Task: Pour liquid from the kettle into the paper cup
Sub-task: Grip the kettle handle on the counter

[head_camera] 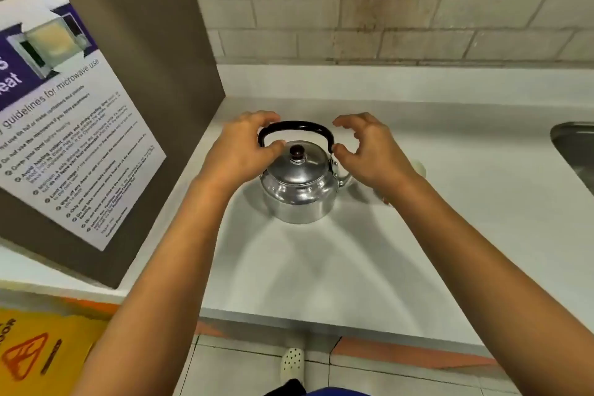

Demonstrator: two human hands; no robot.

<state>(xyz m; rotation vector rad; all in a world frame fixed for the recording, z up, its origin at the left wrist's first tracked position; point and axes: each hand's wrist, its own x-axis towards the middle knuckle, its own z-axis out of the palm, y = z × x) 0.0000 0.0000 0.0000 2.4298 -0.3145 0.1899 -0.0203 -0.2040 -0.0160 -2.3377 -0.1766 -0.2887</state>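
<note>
A shiny metal kettle (297, 191) with a dark lid knob and an upright black handle stands on the white counter (321, 267). My left hand (244, 145) wraps its fingers and thumb around the left end of the handle. My right hand (366, 151) hovers at the handle's right end, fingers curled and apart, thumb tip touching or nearly touching it. The kettle's spout points right, beneath my right hand. The paper cup (418, 169) is mostly hidden behind my right wrist; only a pale sliver shows.
A grey panel with a microwave-guidelines poster (64, 125) stands on the left. A steel sink (575, 151) lies at the right edge. A brick wall backs the counter. A yellow wet-floor sign (38, 354) and tiled floor lie below the counter's front edge.
</note>
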